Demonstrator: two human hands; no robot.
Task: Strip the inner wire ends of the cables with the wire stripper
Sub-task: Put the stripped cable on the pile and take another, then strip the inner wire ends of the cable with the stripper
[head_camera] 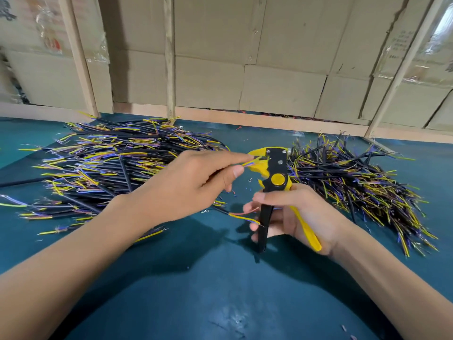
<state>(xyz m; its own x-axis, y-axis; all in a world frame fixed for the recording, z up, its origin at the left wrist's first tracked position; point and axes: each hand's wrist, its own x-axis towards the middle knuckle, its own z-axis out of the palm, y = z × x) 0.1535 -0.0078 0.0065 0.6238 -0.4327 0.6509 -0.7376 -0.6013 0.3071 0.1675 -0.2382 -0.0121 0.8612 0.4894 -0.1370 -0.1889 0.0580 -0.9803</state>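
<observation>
Pinching a cable's (221,211) inner wires (247,164), the left hand (186,185) feeds them into the wire stripper's (272,173) head at frame centre. The right hand (294,217) grips the handles loosely, probably ready to squeeze.

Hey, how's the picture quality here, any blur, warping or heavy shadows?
Head view: wide-angle warping bends the wooden posts outward; centre sharp around the wire stripper; edges soft; dark arm shadows fall across the green table near both hands.

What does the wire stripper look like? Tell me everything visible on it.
The wire stripper is yellow and black, plastic-looking, with a round yellow pivot disc and a black head plate with two screws. It stands roughly upright above the blue table, handles spread. The right hand grips the handles; the left hand feeds thin wires into its beak-like head.
</observation>
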